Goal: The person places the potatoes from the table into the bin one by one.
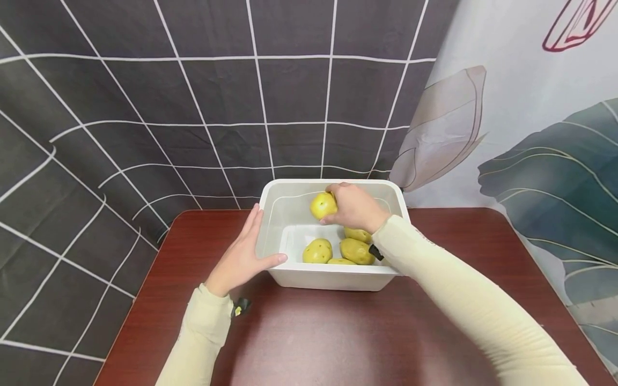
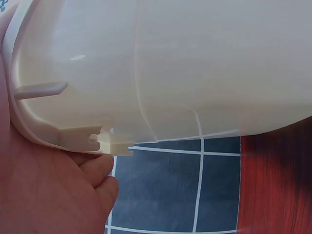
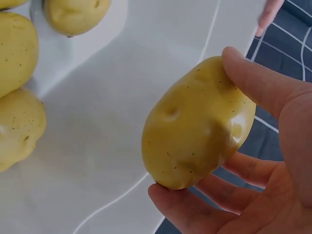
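A yellow potato (image 3: 195, 126) is held between the thumb and fingers of my right hand (image 1: 357, 206), above the inside of a white plastic bin (image 1: 333, 276). Several more potatoes (image 1: 357, 251) lie on the bin's floor, mostly toward its front and right. One of them, a rounder potato (image 1: 317, 251), sits left of the others. My left hand (image 1: 241, 260) rests against the bin's left side, its fingers extended along the rim and its thumb at the front left corner. From the left wrist view, the palm touches the underside of the rim (image 2: 19, 117).
The bin stands at the back of a reddish-brown table (image 1: 309, 332). Behind the table hangs a dark cloth (image 1: 217, 91) with a white grid. On the right is a pale curtain (image 1: 526, 134) with large leaf prints.
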A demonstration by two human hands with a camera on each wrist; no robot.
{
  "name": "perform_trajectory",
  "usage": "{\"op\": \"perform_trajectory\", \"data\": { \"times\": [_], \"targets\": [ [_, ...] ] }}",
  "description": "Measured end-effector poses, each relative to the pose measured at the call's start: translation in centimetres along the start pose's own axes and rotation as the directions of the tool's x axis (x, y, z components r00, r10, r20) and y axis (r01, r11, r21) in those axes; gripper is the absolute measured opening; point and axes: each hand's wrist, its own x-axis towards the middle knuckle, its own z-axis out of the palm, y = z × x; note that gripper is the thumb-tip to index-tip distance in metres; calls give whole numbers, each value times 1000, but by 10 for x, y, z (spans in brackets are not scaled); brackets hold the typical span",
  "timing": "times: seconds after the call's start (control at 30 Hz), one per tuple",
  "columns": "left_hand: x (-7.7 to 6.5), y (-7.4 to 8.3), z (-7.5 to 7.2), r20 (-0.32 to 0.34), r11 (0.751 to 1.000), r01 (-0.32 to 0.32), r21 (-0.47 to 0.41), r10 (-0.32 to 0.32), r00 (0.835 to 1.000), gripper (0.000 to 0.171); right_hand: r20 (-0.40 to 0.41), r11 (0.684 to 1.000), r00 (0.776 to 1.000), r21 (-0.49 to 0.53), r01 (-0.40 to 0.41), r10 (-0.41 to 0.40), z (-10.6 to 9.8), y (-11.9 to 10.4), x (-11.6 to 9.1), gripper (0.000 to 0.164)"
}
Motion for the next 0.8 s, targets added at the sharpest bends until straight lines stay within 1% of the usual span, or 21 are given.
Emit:
{"op": "perform_trajectory", "data": {
  "times": [0.13,0.47,0.67,0.8],
  "targets": [
    [0,0,0,5,1000,9,-2,-9,1000,115,-5,1000,1000,1,-8,8,4,0,1,69],
    [0,0,0,6,1000,6,4,-6,1000,115,18,999,999,-15,-42,42,11,3,-1,68],
    [0,0,0,11,1000,4,7,-4,1000,115,38,998,997,-7,-66,66,10,7,-2,68],
    [0,1,0,12,1000,8,7,-8,1000,115,26,998,998,-19,-64,65,8,9,-3,66]
  ]
}}
